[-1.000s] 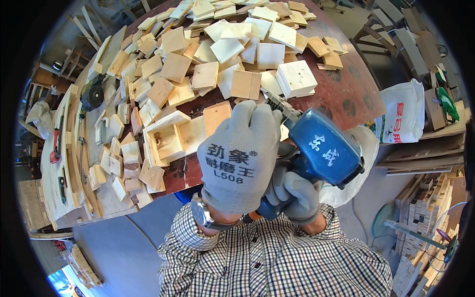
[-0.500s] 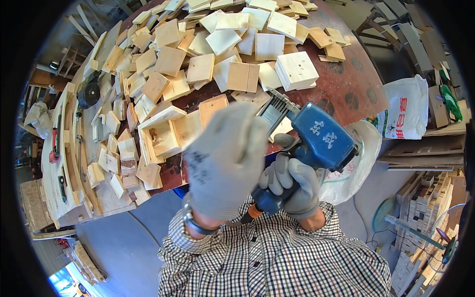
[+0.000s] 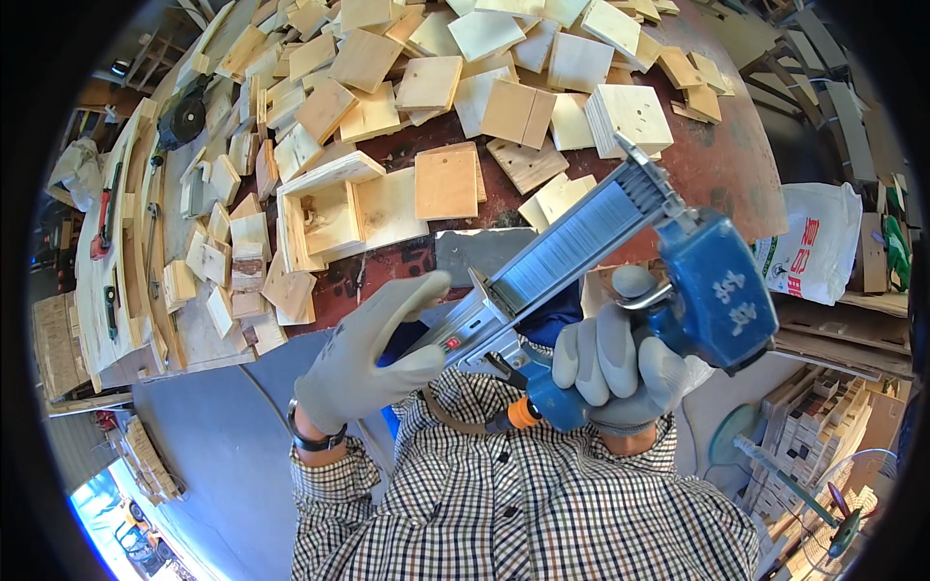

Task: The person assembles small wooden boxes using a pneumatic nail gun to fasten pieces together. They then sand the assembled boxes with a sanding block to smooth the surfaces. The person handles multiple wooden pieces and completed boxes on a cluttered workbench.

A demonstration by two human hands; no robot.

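Note:
My right hand (image 3: 615, 373), in a grey-white glove, is wrapped round the handle of a blue pneumatic nail gun (image 3: 717, 290). The gun is turned so its long metal magazine (image 3: 572, 247) slants down to the left, with a silvery strip of fasteners showing in it. My left hand (image 3: 373, 349), also gloved, is at the magazine's lower end, its thumb and fingers apart on either side of it; whether they touch it is unclear. Beyond the magazine, on the dark red table (image 3: 712, 174), stands an open wooden box (image 3: 325, 223) with a divider.
Many loose wooden blocks (image 3: 426, 82) are heaped across the table's far side. A red-handled tool (image 3: 102, 232) and a black tape measure (image 3: 182, 121) lie at the left. A white sack (image 3: 814, 237) stands at the right, near stacked wood strips (image 3: 823, 431). An air hose joins the gun's handle.
The nail gun has moved right and toward me, so its magazine now shows at full length. My left hand has gone from the magazine's front down to its lower end, fingers spread.

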